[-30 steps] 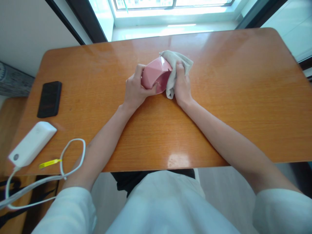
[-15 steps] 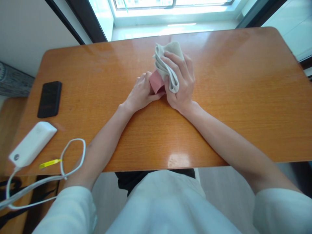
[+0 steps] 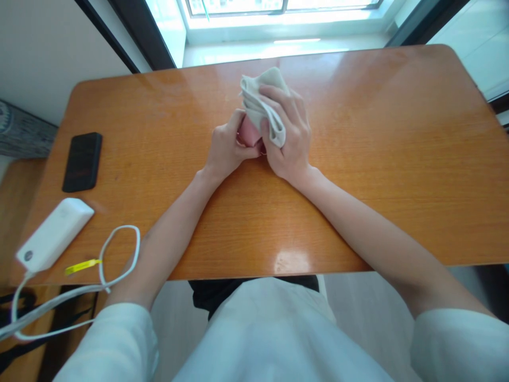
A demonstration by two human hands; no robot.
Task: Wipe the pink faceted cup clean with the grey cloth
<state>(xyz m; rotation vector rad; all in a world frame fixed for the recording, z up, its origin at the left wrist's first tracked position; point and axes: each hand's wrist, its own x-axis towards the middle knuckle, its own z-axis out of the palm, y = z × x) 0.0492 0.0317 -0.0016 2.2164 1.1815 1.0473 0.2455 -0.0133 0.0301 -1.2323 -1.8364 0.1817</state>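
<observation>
A folded pale grey cloth (image 3: 258, 101) is gripped in my right hand (image 3: 292, 130), its fingers wrapped over the top. The cloth rests against a small pink object (image 3: 249, 131), which looks like a box or block. My left hand (image 3: 228, 140) holds that pink object from the left, thumb and fingers curled around it. Cloth and fingers cover much of the pink object, so its full shape is hidden. Both hands meet over the middle of the wooden table (image 3: 377, 159).
At the left of the table lie a black phone (image 3: 82, 162) and a white power strip or adapter (image 3: 55, 233). Its white cable (image 3: 137, 249), bearing a yellow tag (image 3: 82, 266), loops across my left forearm. A window (image 3: 282, 8) stands beyond the far edge.
My right hand and the cloth have shifted a little left, over more of the pink object. My left hand has changed its grip, its knuckles now raised higher around the object.
</observation>
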